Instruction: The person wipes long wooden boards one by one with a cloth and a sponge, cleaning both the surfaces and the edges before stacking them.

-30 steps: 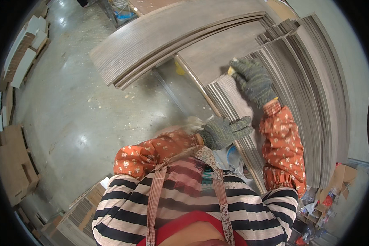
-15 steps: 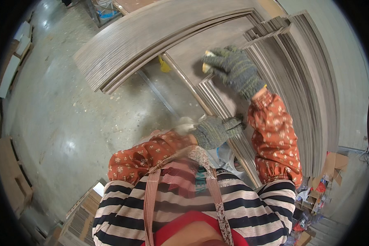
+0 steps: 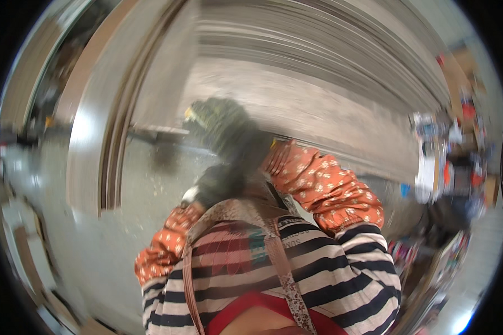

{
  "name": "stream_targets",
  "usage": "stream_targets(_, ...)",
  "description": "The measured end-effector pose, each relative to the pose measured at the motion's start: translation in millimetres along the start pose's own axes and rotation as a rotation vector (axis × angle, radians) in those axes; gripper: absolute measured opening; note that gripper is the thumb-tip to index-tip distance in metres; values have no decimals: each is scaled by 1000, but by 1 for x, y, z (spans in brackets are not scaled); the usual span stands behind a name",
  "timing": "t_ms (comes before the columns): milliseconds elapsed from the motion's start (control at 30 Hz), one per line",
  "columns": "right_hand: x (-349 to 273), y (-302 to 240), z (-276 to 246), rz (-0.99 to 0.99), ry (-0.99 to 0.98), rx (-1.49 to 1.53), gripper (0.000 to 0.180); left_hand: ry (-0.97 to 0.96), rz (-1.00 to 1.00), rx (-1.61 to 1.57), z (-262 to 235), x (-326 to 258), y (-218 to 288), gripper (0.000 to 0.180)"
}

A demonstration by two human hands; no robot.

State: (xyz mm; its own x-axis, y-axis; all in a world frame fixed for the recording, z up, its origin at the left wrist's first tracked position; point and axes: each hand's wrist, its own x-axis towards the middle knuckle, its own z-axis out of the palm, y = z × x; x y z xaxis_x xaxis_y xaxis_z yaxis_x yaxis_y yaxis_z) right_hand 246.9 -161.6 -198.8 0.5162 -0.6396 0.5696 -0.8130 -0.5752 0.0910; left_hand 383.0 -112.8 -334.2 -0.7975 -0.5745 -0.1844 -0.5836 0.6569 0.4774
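Observation:
Both my hands wear dark grey-green knit gloves with pale patches at the fingertips, and both are smeared by motion. My right hand is in front of the near end of a stack of grey-brown boards. Just below it, close to my apron, is my left hand. The two hands overlap in the picture, so I cannot make out whether either one grips anything. To their left stand long grey-brown boards in a layered stack, with their edges toward me.
More layered boards stretch across the far side. At the right are cardboard boxes and assorted clutter. Grey concrete floor shows at the left, with pale panels beyond it.
My view has swung round to the right, so the boards now run crosswise. My right hand has come nearer to my body and to my left hand. The thin strips by my hands no longer show.

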Motion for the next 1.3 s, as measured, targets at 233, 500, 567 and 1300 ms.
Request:
stream_targets(233, -148, 27, -82, 485, -339, 77, 35, 861, -14, -242, -119, -25, 4, 27)
stream_targets(500, -425, 44, -235, 1304, -368, -761, 44, 1208, 107, -201, -182, 31, 67, 30)
stream_targets(567, -424, 35, -256, 1268, -170, -883, 41, 1071, 228, -214, -174, 52, 89, 30)
stream_targets(1300, -498, 89, -311, 1531, 928, -218, 41, 691, 446, 119, -83, 158, 227, 33)
